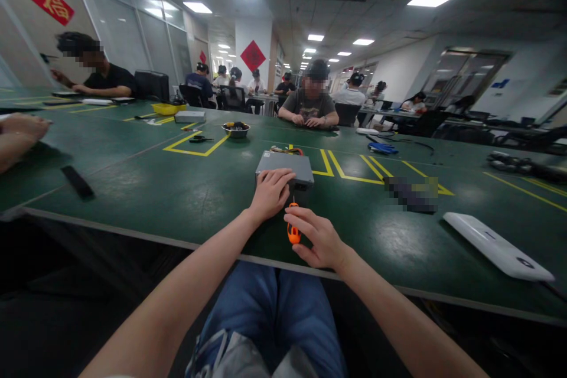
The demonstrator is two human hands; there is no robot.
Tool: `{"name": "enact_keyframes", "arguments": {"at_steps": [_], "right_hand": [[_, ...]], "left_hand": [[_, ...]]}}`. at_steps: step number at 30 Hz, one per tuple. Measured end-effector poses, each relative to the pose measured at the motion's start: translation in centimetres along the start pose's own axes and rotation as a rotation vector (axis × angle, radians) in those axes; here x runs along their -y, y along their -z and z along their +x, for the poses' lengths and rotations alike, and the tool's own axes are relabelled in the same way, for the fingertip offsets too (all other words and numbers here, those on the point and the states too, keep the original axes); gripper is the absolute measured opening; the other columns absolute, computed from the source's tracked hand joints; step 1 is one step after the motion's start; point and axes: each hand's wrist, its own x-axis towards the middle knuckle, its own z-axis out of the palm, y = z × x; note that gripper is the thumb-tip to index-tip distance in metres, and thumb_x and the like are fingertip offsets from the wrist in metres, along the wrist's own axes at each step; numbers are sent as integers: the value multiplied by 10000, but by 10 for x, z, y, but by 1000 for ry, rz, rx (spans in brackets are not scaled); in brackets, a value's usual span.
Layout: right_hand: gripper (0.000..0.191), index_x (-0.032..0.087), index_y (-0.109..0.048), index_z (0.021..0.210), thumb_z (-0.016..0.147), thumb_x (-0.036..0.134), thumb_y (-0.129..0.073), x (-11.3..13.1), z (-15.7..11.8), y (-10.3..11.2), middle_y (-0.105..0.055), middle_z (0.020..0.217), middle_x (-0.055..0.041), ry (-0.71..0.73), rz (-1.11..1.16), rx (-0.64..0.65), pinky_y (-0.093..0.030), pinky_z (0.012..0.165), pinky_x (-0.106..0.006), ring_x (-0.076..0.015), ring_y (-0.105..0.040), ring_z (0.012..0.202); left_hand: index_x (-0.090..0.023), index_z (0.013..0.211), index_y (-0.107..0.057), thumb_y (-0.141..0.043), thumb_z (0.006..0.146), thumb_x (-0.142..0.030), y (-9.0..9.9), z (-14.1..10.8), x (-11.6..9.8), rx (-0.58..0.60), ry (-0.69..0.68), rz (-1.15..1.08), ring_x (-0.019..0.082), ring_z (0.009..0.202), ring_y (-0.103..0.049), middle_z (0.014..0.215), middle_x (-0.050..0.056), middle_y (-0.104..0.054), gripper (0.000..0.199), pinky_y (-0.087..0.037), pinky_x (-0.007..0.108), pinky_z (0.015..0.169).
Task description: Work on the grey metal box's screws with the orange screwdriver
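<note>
A grey metal box with wires at its far side, looking like a computer power supply, sits on the green table in front of me. My left hand holds its near left corner, fingers over the top. The thumb side is partly hidden. Just nearer to me, my right hand grips an orange and black screwdriver between thumb and fingers. The thin shaft points away from me, toward the front face of the power supply. Whether the tip touches it I cannot tell.
A bowl of small parts, a yellow tray and another grey box stand farther left. On the right lie a white device and blue gloves. A dark strip lies left. Other people sit around the table.
</note>
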Motion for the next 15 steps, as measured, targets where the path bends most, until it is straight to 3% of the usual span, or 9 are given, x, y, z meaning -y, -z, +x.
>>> {"name": "enact_keyframes", "arguments": {"at_steps": [3, 7, 10, 15], "right_hand": [[366, 153, -468, 1174, 881, 366, -416, 2, 1, 2, -527, 1153, -172, 14, -67, -6, -527, 736, -349, -228, -586, 959], [346, 155, -499, 1073, 806, 371, -538, 4, 5, 3, -611, 1032, -143, 58, -165, -134, -526, 677, -362, -229, -604, 849], [358, 169, -494, 1053, 775, 376, -581, 5, 8, 4, -619, 1053, -133, 63, -169, -154, -523, 766, -415, -267, -575, 970], [342, 169, -468, 1156, 842, 291, -525, 5, 9, 4, -533, 1197, -150, 118, -83, -35, -496, 898, -414, -252, -505, 1136]], "left_hand": [[-257, 1154, -523, -370, 906, -203, -1, 1, 0, -7, -2, 22, 152, 1138, -492, 1235, 6, -572, 297, -267, 350, 988], [-257, 1118, -540, -378, 915, -233, -3, 2, -1, -20, 17, 35, 154, 1144, -493, 1216, 6, -586, 261, -266, 359, 995], [-254, 1116, -534, -391, 915, -252, -5, 2, -1, -31, 10, 44, 156, 1181, -470, 1221, 8, -584, 247, -238, 369, 1023], [-257, 1117, -526, -411, 910, -266, -8, 2, 0, -28, 13, 42, 153, 1185, -468, 1222, 2, -584, 236, -220, 371, 1039]]}}
